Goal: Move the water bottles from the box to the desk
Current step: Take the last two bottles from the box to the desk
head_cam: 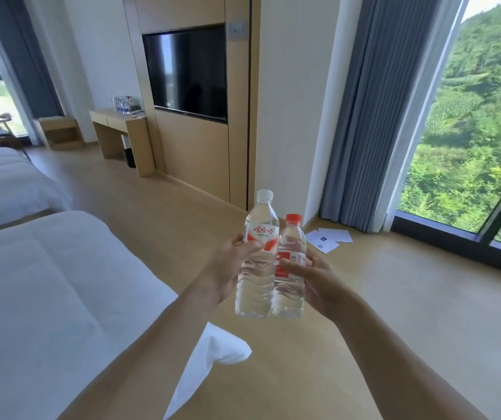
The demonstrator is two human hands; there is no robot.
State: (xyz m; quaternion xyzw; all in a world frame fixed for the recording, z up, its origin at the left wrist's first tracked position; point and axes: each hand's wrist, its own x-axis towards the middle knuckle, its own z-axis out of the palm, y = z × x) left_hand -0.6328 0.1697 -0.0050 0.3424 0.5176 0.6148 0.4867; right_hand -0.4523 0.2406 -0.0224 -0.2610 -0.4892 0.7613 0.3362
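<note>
While both arms reach forward, the left hand [228, 268] wraps the taller clear plastic bottle with a white cap [256, 259] and the right hand [312, 280] clasps the shorter clear red-capped bottle [290, 268], the 2 upright and touching, probably for a steady carry to the far light wooden desk [116, 124], where more bottles [122, 104] stand

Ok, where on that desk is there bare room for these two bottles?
The desk top looks bare at its left and front, toward the window. Its right rear corner by the TV panel is crowded with bottles. Too far to judge finer gaps.
</note>
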